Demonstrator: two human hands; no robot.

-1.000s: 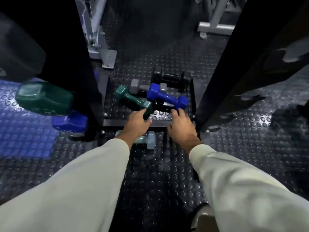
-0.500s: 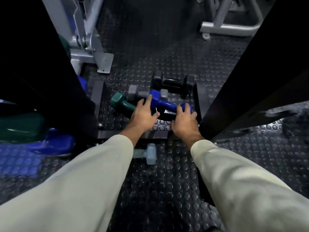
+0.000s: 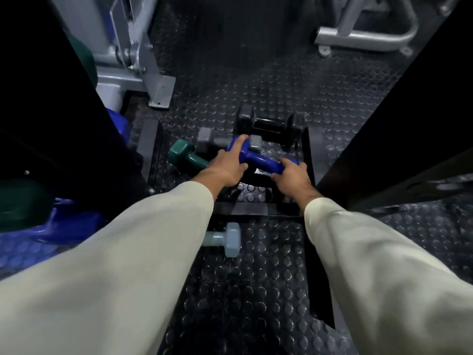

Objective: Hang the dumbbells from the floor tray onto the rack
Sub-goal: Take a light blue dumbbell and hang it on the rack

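Note:
A blue dumbbell (image 3: 258, 160) lies slanted in the floor tray (image 3: 305, 152). My left hand (image 3: 227, 166) grips its far left head, fingers curled over the top. My right hand (image 3: 294, 176) holds its near right head. Under and beside it sit a green dumbbell (image 3: 185, 156), a grey dumbbell (image 3: 207, 140) and a black dumbbell (image 3: 268, 123) at the back. The dark rack uprights (image 3: 399, 119) rise on both sides. Green and blue dumbbells (image 3: 58, 219) hang on the rack at the lower left.
A pale blue dumbbell (image 3: 227, 239) lies on the studded rubber floor (image 3: 243, 290) just in front of the tray. Grey machine frames stand at the back left (image 3: 143, 70) and back right (image 3: 363, 39).
Both hands have reached forward into the tray and closed round the two heads of the blue dumbbell. The view has tipped closer to the tray.

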